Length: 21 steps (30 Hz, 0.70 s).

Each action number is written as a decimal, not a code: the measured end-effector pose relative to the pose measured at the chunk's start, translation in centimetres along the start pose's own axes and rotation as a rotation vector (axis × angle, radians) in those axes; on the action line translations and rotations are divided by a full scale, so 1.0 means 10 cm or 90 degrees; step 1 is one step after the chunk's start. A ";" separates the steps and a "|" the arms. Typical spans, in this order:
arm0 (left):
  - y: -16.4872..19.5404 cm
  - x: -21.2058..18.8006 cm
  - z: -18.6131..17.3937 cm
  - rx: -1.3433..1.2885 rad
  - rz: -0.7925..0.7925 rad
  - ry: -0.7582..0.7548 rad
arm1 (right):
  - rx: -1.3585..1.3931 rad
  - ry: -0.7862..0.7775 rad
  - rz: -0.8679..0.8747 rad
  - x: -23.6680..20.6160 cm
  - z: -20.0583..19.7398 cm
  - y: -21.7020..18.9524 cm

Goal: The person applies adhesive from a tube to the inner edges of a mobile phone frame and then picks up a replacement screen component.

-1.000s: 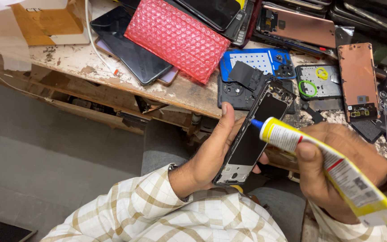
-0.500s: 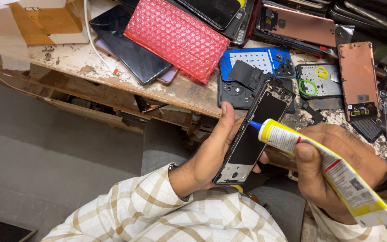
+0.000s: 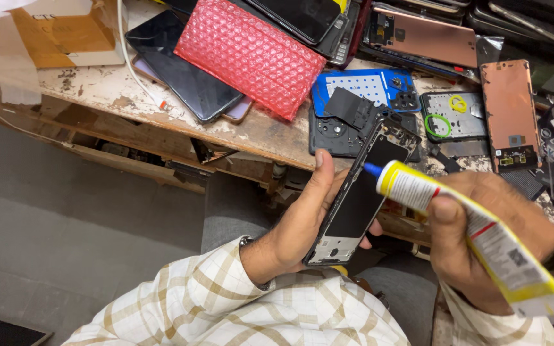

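My left hand [image 3: 302,221] grips an opened phone frame [image 3: 360,198] by its long edges, tilted with the camera end pointing away from me. My right hand [image 3: 482,234] squeezes a yellow and white glue tube [image 3: 476,234]. The tube's blue nozzle [image 3: 372,169] touches the left rim of the phone frame near its upper half. Both hands sit in front of the worn wooden workbench [image 3: 117,96], above my lap.
On the bench lie a red bubble-wrap pouch [image 3: 248,54], dark phones [image 3: 184,74], a blue parts tray [image 3: 367,90], a black phone back [image 3: 335,131], copper-coloured back covers [image 3: 511,106], green and yellow rings, and small parts. A cardboard box [image 3: 52,29] stands at the far left. Grey floor lies below left.
The nozzle has slid a short way along the frame's left edge, towards me. My left hand holds the phone frame in the same place.
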State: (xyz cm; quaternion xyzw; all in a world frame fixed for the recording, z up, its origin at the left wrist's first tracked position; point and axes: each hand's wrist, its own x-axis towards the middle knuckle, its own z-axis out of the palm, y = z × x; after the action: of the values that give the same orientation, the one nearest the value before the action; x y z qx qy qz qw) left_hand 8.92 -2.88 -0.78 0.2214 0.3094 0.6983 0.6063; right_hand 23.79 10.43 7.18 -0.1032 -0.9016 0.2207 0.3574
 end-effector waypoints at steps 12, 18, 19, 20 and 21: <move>0.00 0.00 0.00 0.000 -0.018 -0.002 | -0.020 -0.010 -0.009 0.01 -0.02 0.02; 0.00 0.00 0.00 0.002 -0.024 -0.003 | -0.031 -0.022 -0.035 0.05 -0.03 -0.03; 0.00 0.01 0.01 -0.004 -0.025 -0.006 | -0.026 -0.022 -0.036 0.06 -0.04 -0.04; 0.00 0.01 0.01 0.003 -0.027 -0.005 | -0.021 -0.022 -0.037 0.08 -0.04 -0.04; 0.00 0.00 0.01 0.010 -0.027 -0.004 | -0.002 -0.029 -0.047 0.11 -0.04 -0.02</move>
State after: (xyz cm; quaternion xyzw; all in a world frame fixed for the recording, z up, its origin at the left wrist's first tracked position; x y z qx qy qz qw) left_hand 8.98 -2.86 -0.76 0.2214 0.3179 0.6821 0.6203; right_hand 23.23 10.71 8.20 -0.0651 -0.9130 0.2086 0.3444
